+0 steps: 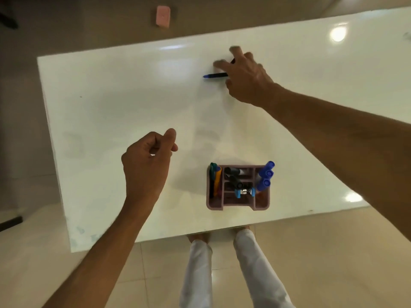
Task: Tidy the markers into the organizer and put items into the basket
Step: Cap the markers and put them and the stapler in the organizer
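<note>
A mauve organizer (pixel 238 205) stands near the white table's front edge. It holds blue-capped markers (pixel 265 175) on its right, black markers (pixel 233 176) in the middle, green and orange pens (pixel 215 174) on its left, and a small blue clip (pixel 244 192). A blue pen (pixel 214 75) lies on the far part of the table. My right hand (pixel 244 76) reaches over its rear end with blurred, spread fingers; whether it grips the pen I cannot tell. My left hand (pixel 148 161) hovers over the table's left-middle, loosely curled, holding nothing.
The glossy white table (pixel 115 103) fills most of the view on a beige tiled floor. A pink block (pixel 163 15) lies on the floor beyond the far edge. My legs in white trousers (pixel 200 274) stand at the front edge. No basket is visible.
</note>
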`<state>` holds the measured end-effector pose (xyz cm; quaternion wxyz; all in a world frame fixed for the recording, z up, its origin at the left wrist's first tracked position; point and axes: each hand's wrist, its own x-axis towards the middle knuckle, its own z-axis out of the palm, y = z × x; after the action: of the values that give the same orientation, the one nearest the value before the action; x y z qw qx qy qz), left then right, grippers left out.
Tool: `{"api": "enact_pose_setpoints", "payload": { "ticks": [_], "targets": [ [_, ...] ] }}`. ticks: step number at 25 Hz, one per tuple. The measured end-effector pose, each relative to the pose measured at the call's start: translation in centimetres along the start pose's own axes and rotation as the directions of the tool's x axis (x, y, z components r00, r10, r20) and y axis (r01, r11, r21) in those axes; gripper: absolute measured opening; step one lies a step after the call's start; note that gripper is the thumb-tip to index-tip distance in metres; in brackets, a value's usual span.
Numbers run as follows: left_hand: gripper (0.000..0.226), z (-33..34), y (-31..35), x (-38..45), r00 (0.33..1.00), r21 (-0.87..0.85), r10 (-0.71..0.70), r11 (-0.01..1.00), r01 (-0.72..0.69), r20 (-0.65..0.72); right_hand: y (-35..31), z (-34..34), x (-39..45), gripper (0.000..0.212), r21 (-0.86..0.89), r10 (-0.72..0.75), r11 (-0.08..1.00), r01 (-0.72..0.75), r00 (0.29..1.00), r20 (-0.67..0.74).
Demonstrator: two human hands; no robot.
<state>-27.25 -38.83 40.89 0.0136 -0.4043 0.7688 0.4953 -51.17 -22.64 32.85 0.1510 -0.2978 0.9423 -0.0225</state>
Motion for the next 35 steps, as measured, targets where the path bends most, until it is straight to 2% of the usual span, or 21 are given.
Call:
{"api": "enact_pose_setpoints", "payload": {
  "ticks": [6,8,9,10,11,12,13,14,16,18,20,22,24,27,29,30,31,32,33,34,35],
  "targets": [
    [0.039,-0.9,-1.1,0.1,0.982,-0.102,-0.13,0.984,0.145,0.138,-0.8,2.5,-3.6,0.044,-0.171,-0.025,0.985,0.02,0.999,-0.025],
    [0.037,-1.2,-1.3,-0.4,0.955,-0.119,-0.205,0.965,0.234,0.213,0.3,3.0,-5.1,0.04,-0.113,0.035,0.993,-0.033,0.999,0.015],
    [0.035,-1.5,-1.1,-0.6,0.943,-0.137,-0.234,0.953,0.27,0.237,0.6,2.9,-5.3,0.038,0.01,0.15,0.989,-0.151,0.987,0.061],
    [0.033,-1.7,-0.9,-0.7,0.937,-0.15,-0.244,0.946,0.286,0.25,0.6,2.1,-5.3,0.033,0.207,0.309,0.922,-0.326,0.945,0.111],
    [0.03,-2.1,-0.7,-0.9,0.939,-0.134,-0.228,0.954,0.268,0.257,0.0,0.6,-5.5,0.027,0.455,0.45,0.734,-0.505,0.863,0.231],
    [0.024,-2.5,-0.6,-1.0,0.949,-0.061,-0.163,0.981,0.186,0.271,-1.1,-1.5,-6.1,0.022,0.662,0.496,0.469,-0.585,0.794,0.35],
    [0.016,-3.0,-0.3,-1.2,0.949,0.061,-0.062,0.997,0.045,0.31,-2.4,-3.6,-7.1,0.019,0.77,0.456,0.311,-0.558,0.798,0.394],
    [0.015,-3.4,0.2,-1.5,0.926,0.176,0.036,0.978,-0.11,0.376,-3.9,-5.9,-8.6,0.017,0.838,0.364,0.238,-0.491,0.845,0.392],
    [0.045,-3.6,1.5,-2.0,0.867,0.219,0.166,0.93,-0.296,0.47,-7.3,-9.4,-11.9,0.014,0.906,0.139,0.155,-0.394,0.917,0.375],
    [0.059,-3.7,3.0,-2.7,0.877,0.071,0.2,0.964,-0.255,0.437,-10.5,-11.1,-15.0,0.013,0.904,-0.023,0.173,-0.39,0.916,0.4],
    [0.051,-3.7,3.8,-3.2,0.87,-0.001,0.267,0.956,-0.292,0.415,-12.3,-11.3,-16.8,0.014,0.881,-0.007,0.262,-0.393,0.913,0.409],
    [0.048,-4.0,3.6,-3.5,0.861,0.031,0.284,0.945,-0.326,0.421,-13.1,-11.0,-17.9,0.014,0.87,0.07,0.237,-0.433,0.9,0.429],
    [0.047,-4.3,3.0,-3.8,0.865,0.049,0.297,0.937,-0.345,0.404,-13.1,-11.0,-18.5,0.016,0.857,0.126,0.084,-0.509,0.858,0.497],
    [0.034,-4.9,2.2,-4.6,0.802,0.146,0.492,0.815,-0.561,0.338,-12.8,-11.0,-19.3,0.024,0.771,0.082,-0.287,-0.569,0.787,0.612],
    [0.029,-5.0,1.7,-5.2,0.746,0.187,0.578,0.735,-0.652,0.331,-12.6,-11.0,-19.9,0.024,0.785,0.069,-0.212,-0.583,0.792,0.607],
    [0.025,-4.8,1.3,-5.4,0.754,0.153,0.576,0.753,-0.64,0.315,-12.5,-11.0,-20.2,0.023,0.811,0.074,-0.113,-0.574,0.809,0.583],
    [0.02,-4.5,1.2,-5.7,0.808,0.052,0.521,0.831,-0.553,0.275,-12.3,-11.0,-20.5,0.023,0.835,0.082,-0.007,-0.55,0.832,0.548],
    [0.015,-4.1,1.3,-5.9,0.898,-0.131,0.383,0.923,-0.362,0.219,-12.1,-11.1,-20.9,0.023,0.857,0.09,0.13,-0.499,0.866,0.491],
    [0.01,-3.9,1.4,-6.0,0.963,-0.363,0.183,0.927,-0.101,0.2,-11.7,-11.2,-21.3,0.025,0.858,0.095,0.314,-0.406,0.913,0.397],
    [0.006,-3.7,1.7,-6.0,0.972,-0.538,-0.009,0.832,0.138,0.234,-11.4,-11.4,-21.8,0.028,0.817,0.085,0.5,-0.287,0.955,0.283],
    [0.007,-3.5,1.9,-6.0,0.949,-0.621,-0.136,0.728,0.29,0.285,-11.1,-11.5,-22.4,0.031,0.755,0.044,0.634,-0.168,0.982,0.181]
  ]
}}
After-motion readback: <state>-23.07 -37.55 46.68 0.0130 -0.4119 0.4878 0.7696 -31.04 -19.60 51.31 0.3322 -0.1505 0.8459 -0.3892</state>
